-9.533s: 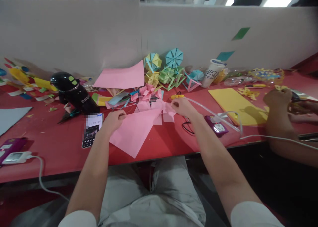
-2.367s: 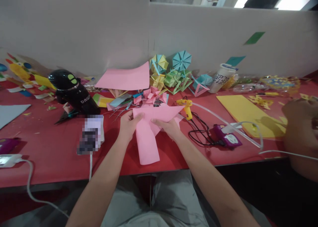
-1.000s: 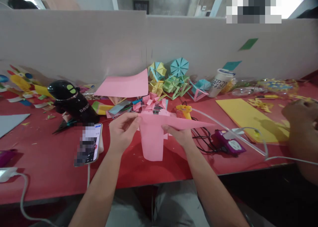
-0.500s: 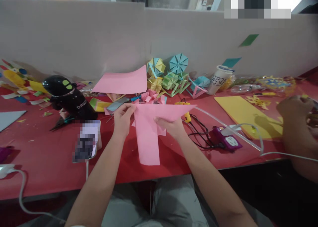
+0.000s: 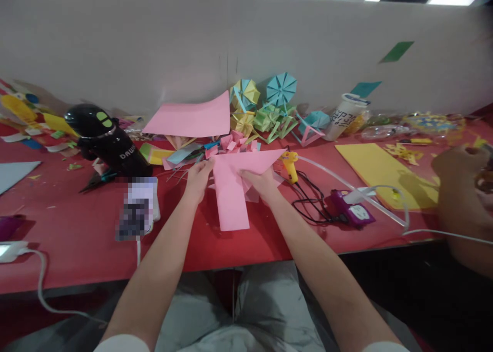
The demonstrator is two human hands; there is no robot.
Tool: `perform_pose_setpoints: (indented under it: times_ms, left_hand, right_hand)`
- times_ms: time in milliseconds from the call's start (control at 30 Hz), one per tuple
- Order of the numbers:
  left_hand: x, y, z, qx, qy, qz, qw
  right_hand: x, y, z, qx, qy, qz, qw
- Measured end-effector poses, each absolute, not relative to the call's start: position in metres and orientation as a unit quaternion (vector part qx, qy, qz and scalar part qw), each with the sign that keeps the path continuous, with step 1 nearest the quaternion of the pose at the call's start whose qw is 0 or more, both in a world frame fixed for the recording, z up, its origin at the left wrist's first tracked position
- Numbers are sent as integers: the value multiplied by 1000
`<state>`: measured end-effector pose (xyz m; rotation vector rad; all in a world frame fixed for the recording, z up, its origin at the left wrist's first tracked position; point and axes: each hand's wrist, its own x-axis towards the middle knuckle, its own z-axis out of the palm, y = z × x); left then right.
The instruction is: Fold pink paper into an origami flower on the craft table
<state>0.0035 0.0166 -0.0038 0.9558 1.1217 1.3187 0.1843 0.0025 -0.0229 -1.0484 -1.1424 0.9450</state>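
Between both hands is a folded sheet of pink paper (image 5: 232,203), with one long strip pointing toward me and a pointed flap reaching to the right. My left hand (image 5: 199,178) pinches its upper left corner. My right hand (image 5: 262,181) grips the paper at the inner corner below the flap, thumb on top and fingers hidden underneath. Pink paper scraps (image 5: 234,140) lie just behind the folded sheet. A yellow glue gun (image 5: 290,166) rests to the right of the flap's tip.
A black bottle (image 5: 111,147) and a phone (image 5: 135,208) are on the left. Folded paper pieces (image 5: 271,118) and a larger pink sheet (image 5: 188,118) stand at the back. On the right are a purple power socket (image 5: 352,209), yellow paper (image 5: 385,175) and another person's arm (image 5: 460,198).
The pink paper has moved away from me over the table, both hands still on it. My view has tilted down slightly, and more of the glue gun shows.
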Motion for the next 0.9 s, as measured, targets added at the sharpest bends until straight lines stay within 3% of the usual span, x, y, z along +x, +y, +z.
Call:
perform_pose_setpoints:
  times_ms: [200,367,900]
  left_hand:
    - [4,10,-3,433,495,537,528]
    - [3,9,-2,400,490,525,570]
    - [6,6,-10,423,475,533,558]
  right_hand:
    - [187,4,-28,-427,-499,432,619]
    - [191,5,-30,-428,-480,438,629]
    - [194,12,-39,-463,-486,368,643]
